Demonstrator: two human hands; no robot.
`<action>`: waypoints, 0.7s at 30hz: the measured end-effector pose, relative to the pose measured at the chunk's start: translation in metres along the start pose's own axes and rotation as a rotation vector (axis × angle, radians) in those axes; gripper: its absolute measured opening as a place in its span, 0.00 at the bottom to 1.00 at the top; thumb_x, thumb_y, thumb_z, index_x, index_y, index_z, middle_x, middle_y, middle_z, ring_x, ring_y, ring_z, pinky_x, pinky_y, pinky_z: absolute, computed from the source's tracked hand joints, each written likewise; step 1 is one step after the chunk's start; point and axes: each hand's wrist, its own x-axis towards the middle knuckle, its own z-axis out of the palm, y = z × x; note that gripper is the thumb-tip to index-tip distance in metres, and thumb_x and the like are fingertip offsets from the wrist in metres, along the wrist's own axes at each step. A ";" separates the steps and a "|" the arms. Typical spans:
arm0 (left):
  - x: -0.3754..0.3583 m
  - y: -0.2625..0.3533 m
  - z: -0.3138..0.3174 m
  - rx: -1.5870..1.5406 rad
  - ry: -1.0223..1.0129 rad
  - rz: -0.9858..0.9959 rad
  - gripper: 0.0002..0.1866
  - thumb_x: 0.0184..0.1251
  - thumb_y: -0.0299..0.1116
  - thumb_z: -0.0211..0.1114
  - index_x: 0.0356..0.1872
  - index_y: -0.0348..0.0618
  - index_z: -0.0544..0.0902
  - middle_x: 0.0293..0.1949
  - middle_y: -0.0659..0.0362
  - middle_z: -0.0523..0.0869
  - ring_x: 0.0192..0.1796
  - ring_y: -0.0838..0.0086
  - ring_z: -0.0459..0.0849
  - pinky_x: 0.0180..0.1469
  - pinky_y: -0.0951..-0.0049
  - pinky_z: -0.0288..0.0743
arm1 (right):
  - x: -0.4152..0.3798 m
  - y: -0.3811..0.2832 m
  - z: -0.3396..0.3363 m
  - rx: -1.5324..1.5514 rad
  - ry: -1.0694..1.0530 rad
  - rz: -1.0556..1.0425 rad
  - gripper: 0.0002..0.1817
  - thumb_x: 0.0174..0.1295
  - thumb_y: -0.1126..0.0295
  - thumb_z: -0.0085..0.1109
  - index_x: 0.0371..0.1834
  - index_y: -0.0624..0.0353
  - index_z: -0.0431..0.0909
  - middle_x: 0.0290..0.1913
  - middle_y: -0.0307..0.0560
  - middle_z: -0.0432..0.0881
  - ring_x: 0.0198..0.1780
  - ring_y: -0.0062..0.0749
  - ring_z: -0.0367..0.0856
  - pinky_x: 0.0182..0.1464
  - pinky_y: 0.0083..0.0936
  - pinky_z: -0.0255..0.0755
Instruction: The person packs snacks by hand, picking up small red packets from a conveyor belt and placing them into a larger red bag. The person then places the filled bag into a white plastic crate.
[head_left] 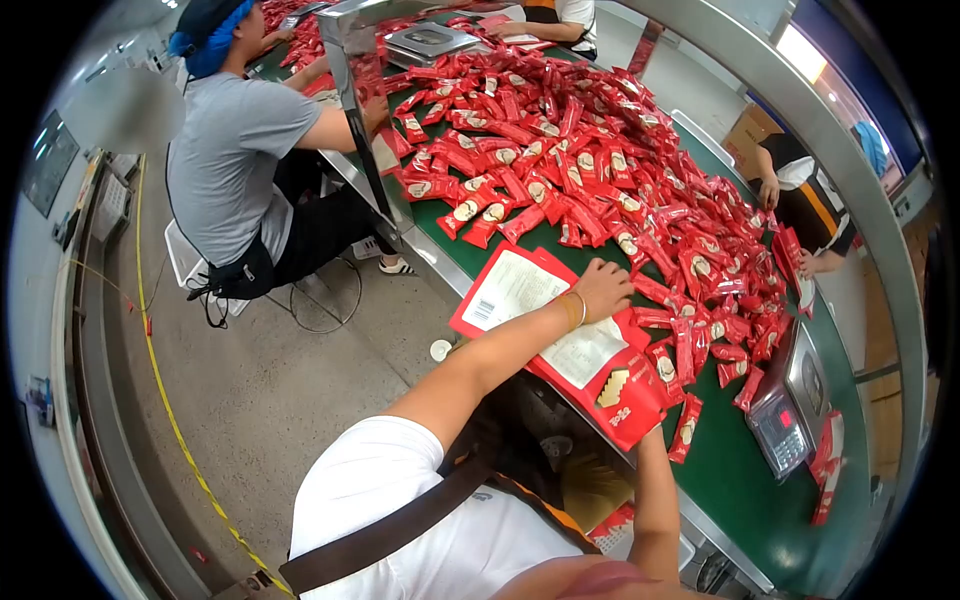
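Observation:
My left hand [603,290], a yellow band and a bracelet at its wrist, reaches over flat red pouches to the edge of the packet pile. Its fingers curl downward, and what lies under their tips is hidden. Beneath that forearm rests a red pouch [510,290] with a white printed panel and barcode. Nearer me, another red pouch [632,408] with a picture on its front lies at the table edge. My right hand goes under its near end; only the wrist [652,450] shows, the fingers being covered. Small red wrapped packets [590,185] are heaped beyond both hands.
A digital scale [782,430] stands on the green table [725,490] to my right. Another scale [430,42] sits at the far end. A metal frame post [365,130] rises on the left. One person [235,150] sits left; others work across the table.

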 end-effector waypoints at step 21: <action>-0.016 -0.012 -0.031 -0.016 -0.526 -0.291 0.14 0.55 0.34 0.65 0.44 0.57 0.83 0.49 0.62 0.80 0.59 0.61 0.75 0.63 0.38 0.58 | 0.033 -0.016 0.025 0.089 0.033 -0.132 0.23 0.65 0.66 0.59 0.63 0.56 0.74 0.60 0.51 0.79 0.54 0.41 0.79 0.55 0.34 0.74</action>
